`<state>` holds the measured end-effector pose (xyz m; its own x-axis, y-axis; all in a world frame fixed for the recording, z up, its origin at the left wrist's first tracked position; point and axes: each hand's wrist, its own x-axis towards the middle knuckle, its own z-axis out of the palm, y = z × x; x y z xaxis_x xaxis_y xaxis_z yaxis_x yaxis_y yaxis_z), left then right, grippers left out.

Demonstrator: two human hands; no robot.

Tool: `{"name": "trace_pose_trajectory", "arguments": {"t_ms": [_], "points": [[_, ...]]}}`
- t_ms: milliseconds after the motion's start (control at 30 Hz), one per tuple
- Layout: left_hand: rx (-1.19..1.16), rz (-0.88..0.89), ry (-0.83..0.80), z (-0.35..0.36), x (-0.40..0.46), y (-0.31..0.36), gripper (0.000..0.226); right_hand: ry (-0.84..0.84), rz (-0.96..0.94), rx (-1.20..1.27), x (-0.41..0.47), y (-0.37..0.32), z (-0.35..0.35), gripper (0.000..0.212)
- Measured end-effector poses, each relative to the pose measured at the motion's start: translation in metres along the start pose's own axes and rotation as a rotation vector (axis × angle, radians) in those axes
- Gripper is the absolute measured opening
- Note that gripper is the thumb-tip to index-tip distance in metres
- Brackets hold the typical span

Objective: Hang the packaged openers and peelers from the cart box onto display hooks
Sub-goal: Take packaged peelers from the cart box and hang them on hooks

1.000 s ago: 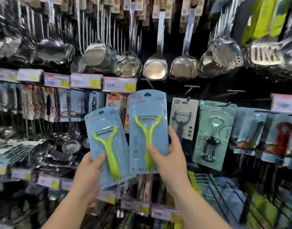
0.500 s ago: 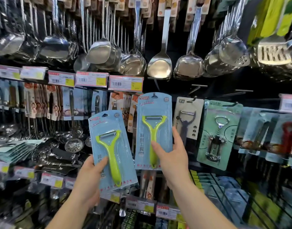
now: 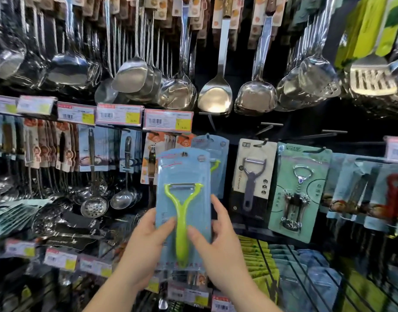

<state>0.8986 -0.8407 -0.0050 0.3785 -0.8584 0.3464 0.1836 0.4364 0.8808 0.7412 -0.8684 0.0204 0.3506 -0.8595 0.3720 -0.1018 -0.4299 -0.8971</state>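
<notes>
One green peeler (image 3: pixel 181 221), blue card, upright

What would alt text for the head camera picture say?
Two hands hold a blue-carded green peeler up to a shop wall of hooks, where another like it already hangs. Steel ladles hang above.

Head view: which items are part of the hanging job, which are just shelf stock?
Job:
green peeler pack, held by left hand and right hand
second blue pack, hanging on its hook behind the held pack

Shelf stock:
ladles
price tags
grey peeler card
corkscrew card
</notes>
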Motion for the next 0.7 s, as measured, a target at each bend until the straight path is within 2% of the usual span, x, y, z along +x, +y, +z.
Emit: {"name": "trace_pose_trajectory", "arguments": {"t_ms": [100,300,433,533,700], "points": [[0.015,0.027,-0.046,0.019,0.008,0.011,0.016,0.071,-0.058,0.071,0.001,-0.005,-0.007,0.081],[0.06,0.067,-0.09,0.038,0.028,0.031,0.021,0.14,-0.134,0.088,0.016,-0.02,-0.018,0.076],[0.091,0.014,-0.122,0.041,0.037,0.029,0.026,0.163,-0.137,0.078,0.02,-0.015,-0.018,0.075],[0.113,-0.029,-0.158,0.039,0.038,0.022,0.018,0.179,-0.122,0.067,0.02,-0.007,-0.018,0.076],[0.159,-0.089,-0.072,0.047,0.064,0.016,0.016,0.221,-0.089,0.015,0.046,-0.005,-0.019,0.076]]}}
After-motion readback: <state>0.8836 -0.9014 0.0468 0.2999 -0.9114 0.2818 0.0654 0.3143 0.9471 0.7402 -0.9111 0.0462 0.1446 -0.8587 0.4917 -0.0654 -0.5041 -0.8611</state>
